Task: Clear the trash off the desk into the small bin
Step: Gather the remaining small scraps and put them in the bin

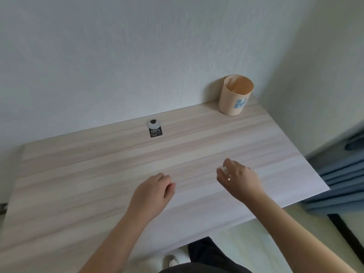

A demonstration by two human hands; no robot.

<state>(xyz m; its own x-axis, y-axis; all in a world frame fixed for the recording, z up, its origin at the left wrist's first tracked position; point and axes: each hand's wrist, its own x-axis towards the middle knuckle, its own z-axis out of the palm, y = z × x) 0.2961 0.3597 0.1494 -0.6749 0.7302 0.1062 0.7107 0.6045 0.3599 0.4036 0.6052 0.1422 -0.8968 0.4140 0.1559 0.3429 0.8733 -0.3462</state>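
Pale wooden desk (98,174) against white wall (118,46) — corner

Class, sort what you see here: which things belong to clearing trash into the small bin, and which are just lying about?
Belong to the job:
- small bin
- small white scrap, pinched by the right hand
- left hand, loosely curled, seemingly holding nothing
- desk

Just lying about:
- black tag
- cable grommet
- blue curtain

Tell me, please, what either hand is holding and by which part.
The right hand pinches a small white scrap between its fingertips; which part cannot be told. The left hand holds nothing visible.
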